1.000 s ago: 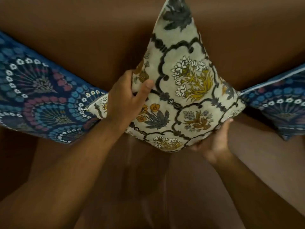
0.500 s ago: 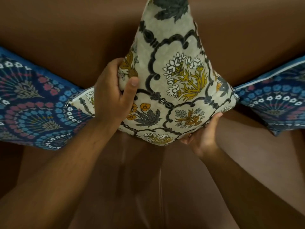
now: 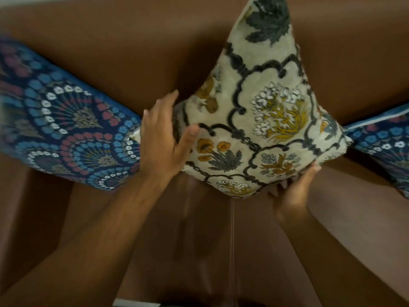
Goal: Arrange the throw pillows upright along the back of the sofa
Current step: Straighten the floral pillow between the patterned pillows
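A cream floral pillow point(image 3: 263, 120) stands on one corner against the brown sofa back point(image 3: 132, 52), its lowest corner just above the seat. My left hand point(image 3: 163, 138) lies over its left corner with the fingers stretched out and apart and the thumb on the front face. From underneath, my right hand point(image 3: 292, 191) grips the pillow's lower right edge. A blue patterned pillow point(image 3: 66, 129) leans against the back on the left and touches the cream one. A second blue pillow point(image 3: 385, 142) leans on the right, partly cut off by the frame.
The brown seat cushions point(image 3: 221, 240) lie below the pillows, with a seam running down between them. A pale strip point(image 3: 137, 303) shows at the bottom edge.
My left hand has loosened from a closed grip on the cream pillow's left side to outstretched fingers. The view has shifted, so the pillows sit further right in the frame.
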A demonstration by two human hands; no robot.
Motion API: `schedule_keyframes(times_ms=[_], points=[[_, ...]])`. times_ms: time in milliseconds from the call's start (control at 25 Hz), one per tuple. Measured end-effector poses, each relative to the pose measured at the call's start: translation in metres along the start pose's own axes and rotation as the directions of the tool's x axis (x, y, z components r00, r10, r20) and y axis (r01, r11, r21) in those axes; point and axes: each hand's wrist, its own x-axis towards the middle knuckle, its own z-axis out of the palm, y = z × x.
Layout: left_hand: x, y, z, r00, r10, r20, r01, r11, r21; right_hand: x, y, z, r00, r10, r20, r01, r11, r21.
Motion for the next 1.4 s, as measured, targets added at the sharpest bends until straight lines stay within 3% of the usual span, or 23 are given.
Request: schedule_keyframes(times_ms=[120,200,280,320,400,480,600,760,1040,1320,1400], points=[[-0.053,-0.041,-0.042,0.995,-0.099,0.017,0.096,0.987,0.128,-0.036,0.032,-0.002,0.995,0.048,-0.091,-0.052,0.998,-0.035],[-0.082,-0.081,-0.076,0.986,-0.163,-0.023,0.163,0.959,0.231,-0.057,0.066,0.010,0.974,0.228,-0.017,-0.227,0.952,-0.207],[-0.095,-0.125,-0.112,0.968,-0.231,-0.095,0.248,0.929,0.273,-0.074,0.102,0.034,0.908,0.415,0.055,-0.342,0.810,-0.476],[-0.094,-0.148,-0.131,0.952,-0.279,-0.128,0.303,0.918,0.255,-0.080,0.120,0.054,0.894,0.442,0.067,-0.323,0.742,-0.588],[-0.079,-0.189,-0.161,0.927,-0.333,-0.173,0.365,0.907,0.209,-0.082,0.144,0.098,0.916,0.386,0.111,-0.231,0.732,-0.641],[-0.056,-0.232,-0.186,0.940,-0.289,-0.183,0.324,0.923,0.206,-0.079,0.164,0.153,0.905,0.372,0.204,-0.204,0.803,-0.560],[-0.011,-0.291,-0.205,0.985,-0.160,-0.066,0.166,0.980,0.106,-0.069,0.193,0.227,0.909,0.309,0.280,-0.250,0.941,-0.228],[0.010,-0.338,-0.204,0.996,-0.080,0.040,0.081,0.996,-0.031,-0.071,0.213,0.284,0.948,0.229,0.219,-0.228,0.973,-0.031],[-0.009,-0.373,-0.223,0.981,-0.041,-0.188,0.030,0.997,-0.065,-0.084,0.232,0.338,0.936,0.220,0.275,-0.228,0.974,-0.004],[-0.011,-0.386,-0.231,0.984,-0.065,-0.165,0.069,0.997,0.018,-0.097,0.237,0.350,0.946,0.265,0.186,-0.263,0.964,-0.034],[-0.014,-0.382,-0.230,0.983,-0.055,-0.177,0.071,0.994,0.086,-0.107,0.237,0.340,0.972,0.181,0.151,-0.175,0.983,-0.051]])
